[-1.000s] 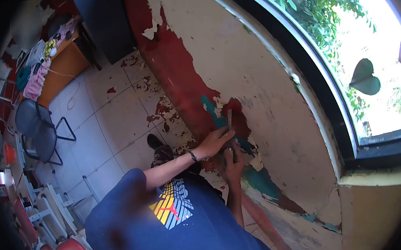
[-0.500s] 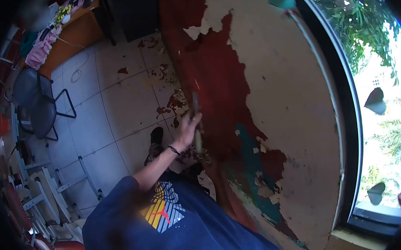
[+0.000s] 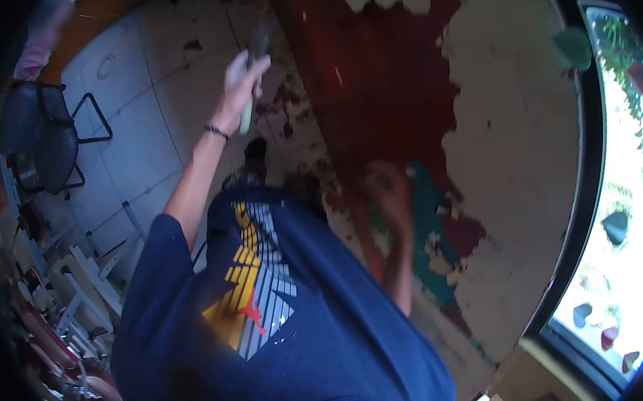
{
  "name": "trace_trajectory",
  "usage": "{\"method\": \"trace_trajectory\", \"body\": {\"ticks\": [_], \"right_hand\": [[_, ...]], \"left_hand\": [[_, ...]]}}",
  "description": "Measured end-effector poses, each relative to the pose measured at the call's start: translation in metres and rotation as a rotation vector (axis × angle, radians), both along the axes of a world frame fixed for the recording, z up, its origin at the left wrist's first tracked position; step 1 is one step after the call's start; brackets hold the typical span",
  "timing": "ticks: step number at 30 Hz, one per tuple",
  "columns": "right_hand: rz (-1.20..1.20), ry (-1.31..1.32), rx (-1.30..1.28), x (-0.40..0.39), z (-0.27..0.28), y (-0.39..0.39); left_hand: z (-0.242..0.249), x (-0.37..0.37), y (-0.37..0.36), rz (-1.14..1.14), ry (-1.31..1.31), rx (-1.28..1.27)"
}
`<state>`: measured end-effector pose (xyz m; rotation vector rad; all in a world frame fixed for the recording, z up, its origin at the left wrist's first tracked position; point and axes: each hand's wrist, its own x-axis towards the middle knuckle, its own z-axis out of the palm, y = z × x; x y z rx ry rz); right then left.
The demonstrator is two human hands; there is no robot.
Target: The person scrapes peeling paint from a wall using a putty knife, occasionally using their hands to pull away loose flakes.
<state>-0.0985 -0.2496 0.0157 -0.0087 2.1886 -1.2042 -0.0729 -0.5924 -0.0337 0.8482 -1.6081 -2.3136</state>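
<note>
My left hand (image 3: pixel 242 83), with a dark bracelet at the wrist, is wrapped round the pale handle of a scraper (image 3: pixel 245 116). The scraper's grey blade (image 3: pixel 262 39) points away from me and is blurred. It is held over the floor, left of the wall and apart from it. My right hand (image 3: pixel 389 188) is raised in front of the lower wall, smeared by motion; its fingers cannot be made out. On the wall, peeling paint shows dark red (image 3: pixel 380 84), teal (image 3: pixel 431 252) and cream (image 3: pixel 517 112) areas with ragged edges.
Paint flakes (image 3: pixel 284 95) lie on the tiled floor (image 3: pixel 132 102) along the wall's foot. A black chair (image 3: pixel 41 138) stands at left, with stacked metal-framed furniture (image 3: pixel 74 292) nearer me. A window (image 3: pixel 606 218) with heart-shaped decorations is at right.
My left hand has carried the scraper up and left, away from the wall. My right hand, hidden before, has come into view by the wall. My view has shifted too.
</note>
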Motion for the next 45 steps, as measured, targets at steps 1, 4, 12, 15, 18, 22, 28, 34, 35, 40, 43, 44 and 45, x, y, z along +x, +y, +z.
{"method": "trace_trajectory", "body": {"ticks": [1, 4, 12, 15, 18, 22, 28, 34, 35, 40, 43, 44, 45], "right_hand": [[-0.097, 0.17, -0.078, -0.005, 0.048, 0.002], [-0.125, 1.404, 0.074, 0.024, 0.186, -0.012], [1.068, 1.08, -0.875, 0.088, 0.309, 0.04], [1.097, 1.118, -0.776, 0.099, 0.316, 0.061], [1.129, 1.096, -0.737, 0.117, 0.319, 0.059], [1.158, 1.045, -0.67, 0.145, 0.327, 0.054], [1.25, 1.034, -0.545, 0.154, 0.32, 0.033], [1.357, 1.011, -0.483, 0.173, 0.327, 0.028], [1.378, 1.01, -0.468, 0.171, 0.325, 0.027], [1.267, 0.874, -0.715, 0.102, 0.257, 0.058], [1.17, 0.758, -0.836, 0.076, 0.225, 0.059], [1.187, 0.763, -0.82, 0.099, 0.152, 0.02], [0.226, 0.877, -0.584, 0.08, 0.089, 0.061]], "left_hand": [[0.003, -0.004, 0.001, -0.006, 0.062, -0.001], [0.004, -0.006, 0.017, -0.03, 0.228, -0.005], [-0.01, 0.006, 0.102, -0.321, 0.041, 0.153], [-0.004, 0.005, 0.126, -0.499, 0.008, 0.12], [0.002, 0.009, 0.146, -0.623, 0.021, 0.129], [-0.005, 0.012, 0.162, -0.707, 0.044, 0.047], [-0.018, 0.018, 0.173, -0.849, 0.028, -0.044], [-0.022, 0.024, 0.172, -0.849, 0.004, -0.063], [-0.023, 0.024, 0.172, -0.843, 0.005, -0.051], [-0.015, 0.026, 0.167, -0.792, 0.002, -0.027], [-0.023, 0.024, 0.16, -0.711, 0.012, 0.061], [-0.023, 0.025, 0.157, -0.682, 0.03, 0.081], [-0.022, 0.026, 0.153, -0.645, 0.027, 0.006]]}}
